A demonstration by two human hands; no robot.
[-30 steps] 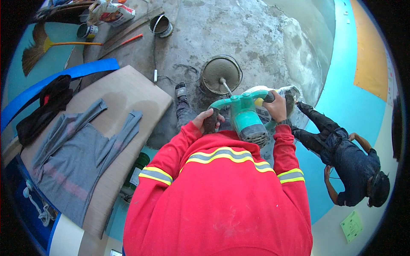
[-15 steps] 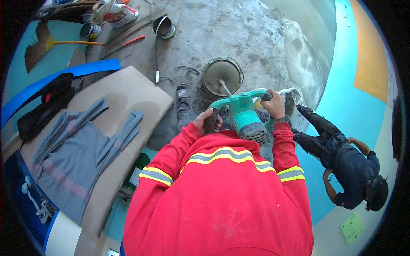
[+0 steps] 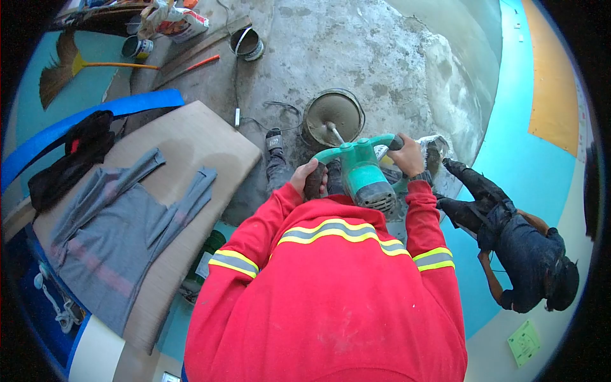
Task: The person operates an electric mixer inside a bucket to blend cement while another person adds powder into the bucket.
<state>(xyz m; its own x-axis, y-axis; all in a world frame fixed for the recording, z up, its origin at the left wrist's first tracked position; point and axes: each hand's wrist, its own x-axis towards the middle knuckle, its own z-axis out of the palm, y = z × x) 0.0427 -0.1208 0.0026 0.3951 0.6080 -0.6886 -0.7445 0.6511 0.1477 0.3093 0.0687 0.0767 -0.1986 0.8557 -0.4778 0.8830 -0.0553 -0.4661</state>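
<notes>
Both my hands grip a green electric paddle mixer (image 3: 364,167) in front of my red sleeves. My left hand (image 3: 308,177) is wrapped round its dark left handle, and my right hand (image 3: 408,156) closes on the right one. From the mixer a metal shaft (image 3: 335,133) slants into a bucket (image 3: 308,137) of wet grey mortar (image 3: 332,113). The paddle end is hidden in the mortar. My shoe (image 3: 274,139) stands on the floor left of the bucket.
At the right stands another person (image 3: 519,245) in dark clothes. A board (image 3: 235,143) with a grey shirt (image 3: 121,216) on it fills the left side. Farther off are a second bucket (image 3: 253,51), a broom (image 3: 60,69) and a cable (image 3: 280,129) on the floor.
The view has shifted slightly, so surroundings sit a little lower and to the right. Both hands keep their hold on the mixer, and its shaft stays in the bucket.
</notes>
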